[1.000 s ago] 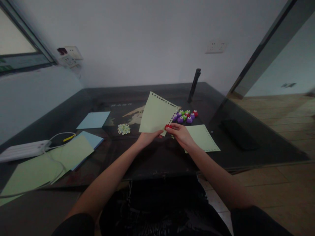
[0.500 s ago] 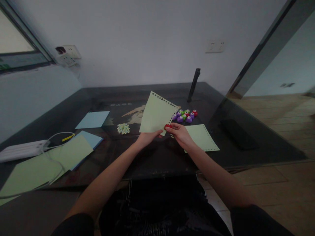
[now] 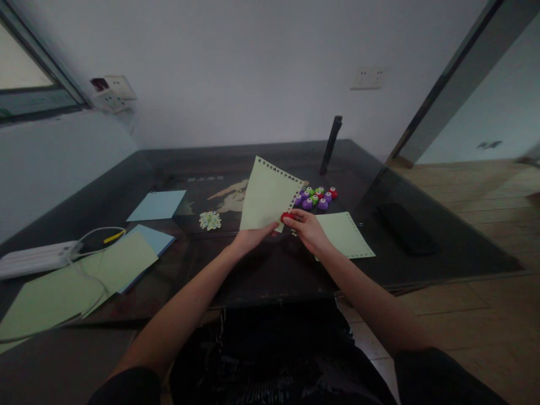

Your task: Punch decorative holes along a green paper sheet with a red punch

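Observation:
My left hand [image 3: 250,237] holds a pale green sheet of paper [image 3: 268,194] upright by its lower edge; small holes run along its top and right edges. At the sheet's lower right corner my right hand [image 3: 307,229] grips a small red punch [image 3: 288,216]. A second pale green sheet [image 3: 346,235] with punched edges lies flat under my right wrist. Just beyond my hands, several purple, green and red punches [image 3: 315,197] sit in a cluster on the dark glass table [image 3: 270,270]. A little pile of paper cut-outs [image 3: 210,220] lies left of the held sheet.
Blue sheets [image 3: 157,205] and more green sheets [image 3: 76,275] lie at the left, with a white power strip [image 3: 37,259] and its cable. A dark upright stand [image 3: 331,145] is at the back. A black flat object [image 3: 400,228] rests at the right. The table's right edge drops to wood floor.
Hands, sheet and red punch keep the same pose; only the view drifts slightly.

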Demonstrator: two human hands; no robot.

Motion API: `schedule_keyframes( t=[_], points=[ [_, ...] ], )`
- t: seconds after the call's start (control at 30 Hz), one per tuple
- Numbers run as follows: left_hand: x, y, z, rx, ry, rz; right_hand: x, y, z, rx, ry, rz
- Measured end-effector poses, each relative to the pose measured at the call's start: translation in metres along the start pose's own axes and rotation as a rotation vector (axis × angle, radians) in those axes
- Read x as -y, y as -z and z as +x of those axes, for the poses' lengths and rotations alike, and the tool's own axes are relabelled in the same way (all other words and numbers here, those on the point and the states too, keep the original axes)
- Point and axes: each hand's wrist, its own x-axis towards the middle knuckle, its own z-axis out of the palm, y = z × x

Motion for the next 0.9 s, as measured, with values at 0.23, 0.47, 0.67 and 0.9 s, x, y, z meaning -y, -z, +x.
schedule_keyframes(
  t=[0.23,0.47,0.67,0.9],
  points=[
    [0.006,-0.002,0.002,0.013,-0.016,0.137,0.0,0.003,0.001,0.024,0.008,-0.023],
    [0.013,-0.004,0.002,0.066,-0.027,0.321,0.002,0.006,0.002,0.021,0.02,-0.038],
    [0.006,-0.004,0.0,0.0,-0.116,0.3,0.004,0.006,0.003,0.015,0.035,-0.073],
    [0.001,-0.007,-0.003,-0.076,-0.118,0.237,0.006,0.006,0.002,0.02,0.043,-0.079]
  ],
)
